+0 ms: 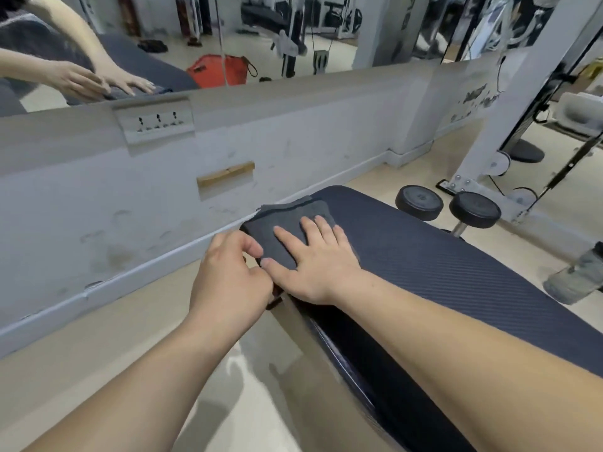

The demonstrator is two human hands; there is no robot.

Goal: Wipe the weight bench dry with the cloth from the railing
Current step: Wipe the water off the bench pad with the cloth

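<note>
The weight bench (440,272) is a long dark pad with a ribbed texture, running from the lower right to the middle of the view. A dark grey cloth (287,220) lies flat on the bench's far left end. My right hand (313,259) presses down on the cloth with fingers spread. My left hand (228,272) curls around the near left edge of the bench end, its fingers pinching the cloth's edge there.
A white wall (163,197) with a socket plate (153,120) and a mirror above runs close behind the bench. Two black roller pads (447,203) stick out at the bench's far side. A grey bottle (577,275) stands on the floor at right, by a white machine frame (509,112).
</note>
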